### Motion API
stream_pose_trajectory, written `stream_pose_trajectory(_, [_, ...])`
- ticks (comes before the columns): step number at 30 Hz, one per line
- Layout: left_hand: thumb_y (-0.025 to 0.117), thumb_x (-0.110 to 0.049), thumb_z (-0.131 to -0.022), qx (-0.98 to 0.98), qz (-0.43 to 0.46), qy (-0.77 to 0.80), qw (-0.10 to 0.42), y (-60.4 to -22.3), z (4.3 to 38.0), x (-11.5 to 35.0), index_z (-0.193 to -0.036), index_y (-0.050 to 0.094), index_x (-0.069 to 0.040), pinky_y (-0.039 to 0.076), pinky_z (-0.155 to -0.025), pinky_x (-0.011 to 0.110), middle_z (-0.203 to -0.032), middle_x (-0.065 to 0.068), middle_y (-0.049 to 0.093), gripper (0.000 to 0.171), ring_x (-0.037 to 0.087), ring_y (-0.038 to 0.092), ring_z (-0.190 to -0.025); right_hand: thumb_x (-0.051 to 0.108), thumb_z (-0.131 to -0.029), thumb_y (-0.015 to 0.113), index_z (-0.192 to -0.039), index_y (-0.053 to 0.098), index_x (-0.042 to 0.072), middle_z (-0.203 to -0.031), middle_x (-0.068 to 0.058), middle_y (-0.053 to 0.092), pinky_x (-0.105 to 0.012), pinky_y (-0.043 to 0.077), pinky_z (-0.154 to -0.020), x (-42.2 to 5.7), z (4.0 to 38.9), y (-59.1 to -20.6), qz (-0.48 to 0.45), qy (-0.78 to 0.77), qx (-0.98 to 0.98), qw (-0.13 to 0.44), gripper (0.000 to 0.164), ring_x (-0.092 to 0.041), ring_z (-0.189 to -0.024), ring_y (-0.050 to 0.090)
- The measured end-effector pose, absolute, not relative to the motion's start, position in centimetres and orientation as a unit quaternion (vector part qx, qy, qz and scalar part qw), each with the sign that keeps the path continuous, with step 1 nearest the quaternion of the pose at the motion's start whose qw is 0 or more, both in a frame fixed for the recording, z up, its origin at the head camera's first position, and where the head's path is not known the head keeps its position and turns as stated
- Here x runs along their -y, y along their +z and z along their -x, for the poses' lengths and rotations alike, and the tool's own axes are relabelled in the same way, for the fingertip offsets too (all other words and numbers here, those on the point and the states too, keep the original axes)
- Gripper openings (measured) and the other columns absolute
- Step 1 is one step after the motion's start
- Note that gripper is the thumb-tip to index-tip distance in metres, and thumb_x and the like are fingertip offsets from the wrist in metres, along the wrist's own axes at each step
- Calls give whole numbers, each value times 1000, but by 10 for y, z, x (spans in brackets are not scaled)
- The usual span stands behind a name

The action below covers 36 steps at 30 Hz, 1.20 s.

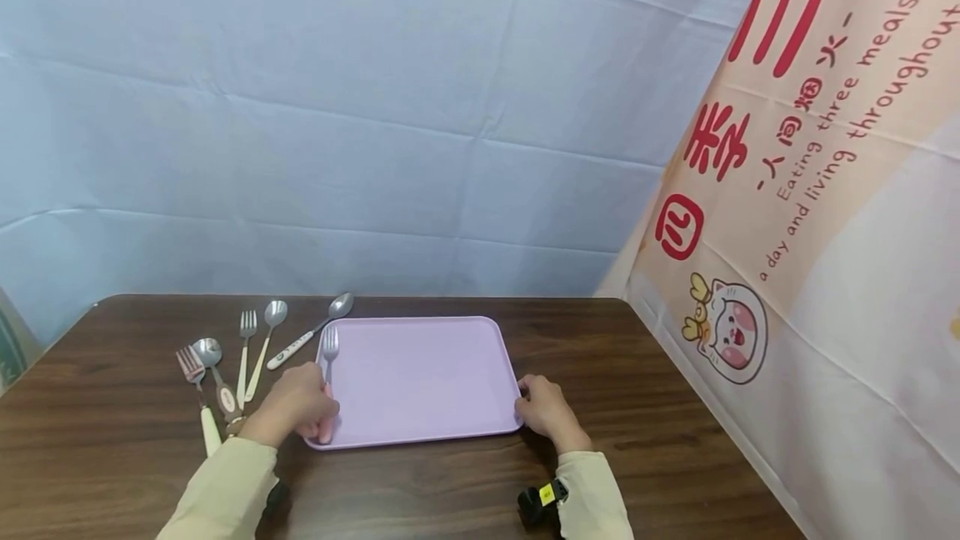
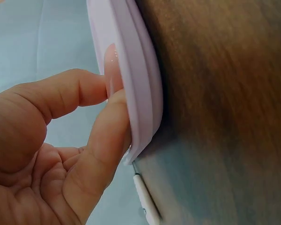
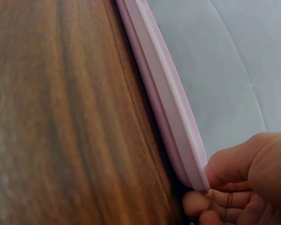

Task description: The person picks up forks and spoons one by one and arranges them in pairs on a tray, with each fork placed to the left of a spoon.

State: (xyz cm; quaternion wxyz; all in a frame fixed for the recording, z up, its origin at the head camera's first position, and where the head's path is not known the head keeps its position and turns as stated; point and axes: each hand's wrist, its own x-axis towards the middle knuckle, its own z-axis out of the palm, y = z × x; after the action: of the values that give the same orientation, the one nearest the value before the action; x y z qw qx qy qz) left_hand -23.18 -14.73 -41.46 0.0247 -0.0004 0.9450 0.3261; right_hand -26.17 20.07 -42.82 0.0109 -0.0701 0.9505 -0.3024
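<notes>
A pale purple tray (image 1: 420, 377) lies on the dark wooden table, its long side across. Inside its left edge is a fork (image 1: 330, 344) with a pink handle, tines toward the far side. My left hand (image 1: 298, 402) pinches that handle between thumb and finger, right at the tray's near left corner. In the left wrist view the glossy pink handle end (image 2: 113, 70) shows just behind the tray rim. My right hand (image 1: 551, 411) grips the tray's right edge. The right wrist view has its thumb over the rim (image 3: 203, 176) and its fingers underneath.
Left of the tray lie a spoon with a patterned white handle (image 1: 292, 350), a spoon (image 1: 261, 352) and a fork (image 1: 243, 361) with cream handles, a brown-handled spoon (image 1: 225, 394) and another fork (image 1: 202, 398). A pale cloth (image 1: 337, 148) hangs behind the table; a printed cloth (image 1: 810, 215) hangs at right.
</notes>
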Motion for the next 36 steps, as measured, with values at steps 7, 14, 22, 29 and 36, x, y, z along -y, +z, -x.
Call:
stream_pose_trajectory(7, [57, -3, -65, -945, -4, 326, 15, -414, 232, 144, -55, 52, -6, 43, -39, 25, -39, 0, 50, 12, 11, 51, -34, -2, -77, 55, -101, 60, -11, -76, -11, 60, -33, 48, -57, -201, 260, -426, 77, -303, -950, 11, 26, -19, -65, 55])
stream_pose_trajectory(14, [59, -1, -61, -945, 2, 326, 12, -415, 236, 143, -57, 50, -6, 38, -37, 23, -41, 1, 49, 11, 12, 49, -34, -1, -79, 54, -102, 59, -10, -70, -8, 57, -30, 46, -49, -200, 261, -426, 69, -316, -946, 26, 25, -17, -55, 54])
stream_pose_trajectory(22, [59, -1, -59, -948, 5, 317, 19, -413, 237, 142, -55, 51, -7, 38, -38, 24, -41, 3, 50, 10, 13, 50, -34, 0, -79, 55, -102, 58, -10, -67, -7, 55, -30, 46, -48, -201, 260, -425, 57, -326, -943, 33, 25, -17, -53, 54])
stream_pose_trajectory(29, [59, -1, -61, -943, 8, 332, 29, -413, 237, 144, -58, 51, -5, 38, -37, 23, -42, 4, 51, 10, 14, 51, -35, 0, -77, 55, -97, 59, -8, -67, -7, 57, -30, 46, -47, -201, 261, -427, 56, -324, -944, 20, 22, -17, -50, 54])
stream_pose_trajectory(36, [60, -5, -64, -947, 5, 318, 35, -412, 238, 143, -57, 51, -6, 39, -38, 24, -41, 2, 52, 12, 14, 52, -36, 0, -77, 55, -98, 58, -9, -65, -6, 57, -30, 46, -46, -202, 262, -429, 59, -331, -942, 15, 23, -16, -49, 54])
